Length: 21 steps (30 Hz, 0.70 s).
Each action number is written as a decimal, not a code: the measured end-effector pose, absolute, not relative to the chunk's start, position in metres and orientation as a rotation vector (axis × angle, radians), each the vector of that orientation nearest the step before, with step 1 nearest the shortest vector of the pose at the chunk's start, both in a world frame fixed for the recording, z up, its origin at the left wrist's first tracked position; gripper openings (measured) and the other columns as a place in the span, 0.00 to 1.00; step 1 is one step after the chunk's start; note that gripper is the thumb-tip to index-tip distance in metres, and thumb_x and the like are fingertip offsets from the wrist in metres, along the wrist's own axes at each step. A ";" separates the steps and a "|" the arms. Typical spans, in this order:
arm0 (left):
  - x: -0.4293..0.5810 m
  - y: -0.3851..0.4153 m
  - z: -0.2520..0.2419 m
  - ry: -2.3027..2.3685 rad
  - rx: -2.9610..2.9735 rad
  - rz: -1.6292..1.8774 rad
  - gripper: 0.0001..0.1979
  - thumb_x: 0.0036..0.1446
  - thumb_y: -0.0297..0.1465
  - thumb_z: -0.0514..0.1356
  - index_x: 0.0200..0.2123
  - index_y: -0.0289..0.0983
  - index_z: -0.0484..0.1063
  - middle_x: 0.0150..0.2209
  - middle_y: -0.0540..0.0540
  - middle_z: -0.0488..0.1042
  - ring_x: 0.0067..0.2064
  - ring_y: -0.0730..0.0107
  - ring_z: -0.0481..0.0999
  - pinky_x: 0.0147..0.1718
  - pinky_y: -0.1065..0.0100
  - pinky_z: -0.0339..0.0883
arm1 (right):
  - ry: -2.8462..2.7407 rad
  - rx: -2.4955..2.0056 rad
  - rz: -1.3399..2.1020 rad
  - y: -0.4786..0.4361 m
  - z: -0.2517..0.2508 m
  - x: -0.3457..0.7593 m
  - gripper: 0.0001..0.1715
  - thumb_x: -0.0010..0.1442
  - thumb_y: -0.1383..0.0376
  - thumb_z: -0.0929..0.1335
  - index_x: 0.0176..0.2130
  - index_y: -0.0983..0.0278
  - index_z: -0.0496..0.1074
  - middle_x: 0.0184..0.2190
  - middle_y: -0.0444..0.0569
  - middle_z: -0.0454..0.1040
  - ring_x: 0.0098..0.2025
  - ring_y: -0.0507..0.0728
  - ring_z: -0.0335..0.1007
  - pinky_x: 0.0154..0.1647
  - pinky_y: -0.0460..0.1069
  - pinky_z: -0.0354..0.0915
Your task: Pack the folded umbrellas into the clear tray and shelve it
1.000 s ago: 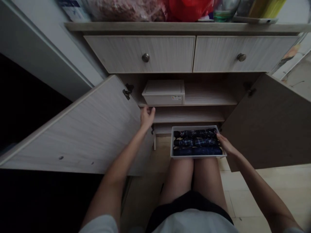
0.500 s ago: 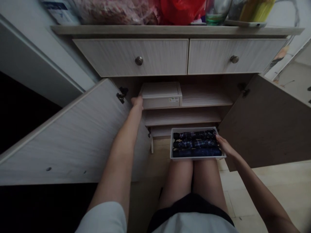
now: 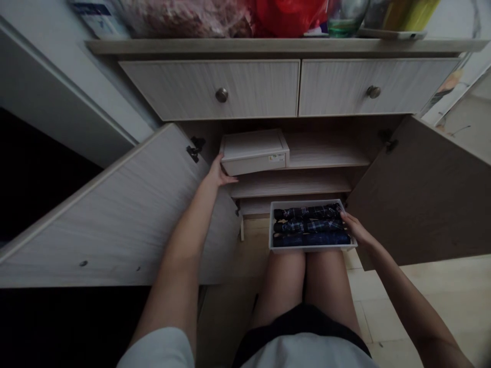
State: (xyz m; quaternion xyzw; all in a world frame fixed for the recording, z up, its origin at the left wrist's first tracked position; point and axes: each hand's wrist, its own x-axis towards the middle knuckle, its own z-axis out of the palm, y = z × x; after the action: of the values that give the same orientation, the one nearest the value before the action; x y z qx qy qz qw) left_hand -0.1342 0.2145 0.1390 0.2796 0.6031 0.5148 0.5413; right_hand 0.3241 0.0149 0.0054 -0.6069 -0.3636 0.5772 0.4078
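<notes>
On the upper shelf, at its left side, sits a closed white storage box (image 3: 253, 148) with a small label on its front. My left hand (image 3: 220, 173) grips its left front corner, thumb at the side and fingers stretched beneath. That end of the box is turned and juts over the shelf edge. Across my thighs rests a shallow white tray (image 3: 271, 225) holding three folded umbrellas: two are plaid (image 3: 307, 211), and one is plain dark blue (image 3: 312, 239). My right hand (image 3: 355, 229) holds the tray by its right side, with the thumb over the rim and the other fingers partly hidden.
Both cabinet doors, left (image 3: 126, 214) and right (image 3: 422, 199), stand wide open beside my arms. A lower shelf (image 3: 291, 184) lies beneath the box. Two closed drawers (image 3: 253, 87) are above. Bags, a glass (image 3: 345, 20) and other items crowd the cabinet top (image 3: 284, 47).
My left hand has shifted from the box's left side to under its front corner. The box's left end has come forward and slightly askew. The tray and my right hand have stayed put.
</notes>
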 end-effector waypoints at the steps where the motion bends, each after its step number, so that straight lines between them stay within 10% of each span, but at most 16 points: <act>1: -0.131 0.213 0.140 1.418 0.596 1.221 0.37 0.53 0.53 0.62 0.61 0.41 0.64 0.48 0.35 0.73 0.54 0.44 0.74 0.52 0.40 0.68 | -0.883 -1.517 1.469 0.014 0.006 0.324 0.35 0.50 0.40 0.73 0.48 0.59 0.75 0.35 0.49 0.80 0.35 0.60 0.76 0.31 0.51 0.70; 7: -0.120 0.183 0.150 1.437 0.529 1.312 0.25 0.64 0.46 0.53 0.59 0.38 0.63 0.54 0.41 0.71 0.53 0.61 0.70 0.61 0.46 0.61 | -0.728 -1.419 1.422 0.005 0.011 0.328 0.26 0.48 0.47 0.77 0.40 0.60 0.77 0.30 0.47 0.79 0.28 0.56 0.74 0.24 0.47 0.67; 21: -0.159 0.059 0.129 1.388 0.554 1.219 0.27 0.57 0.48 0.59 0.57 0.42 0.67 0.44 0.39 0.75 0.44 0.54 0.77 0.46 0.51 0.76 | -0.687 -1.383 1.139 0.010 0.055 0.406 0.20 0.58 0.47 0.71 0.41 0.59 0.77 0.33 0.51 0.82 0.38 0.66 0.81 0.38 0.59 0.78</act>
State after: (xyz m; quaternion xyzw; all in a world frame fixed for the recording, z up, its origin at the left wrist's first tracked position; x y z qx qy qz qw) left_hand -0.1585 0.0589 0.1291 0.2361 0.5914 0.5195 0.5698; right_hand 0.4063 0.0096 0.0551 -0.5901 -0.2932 0.4859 0.5742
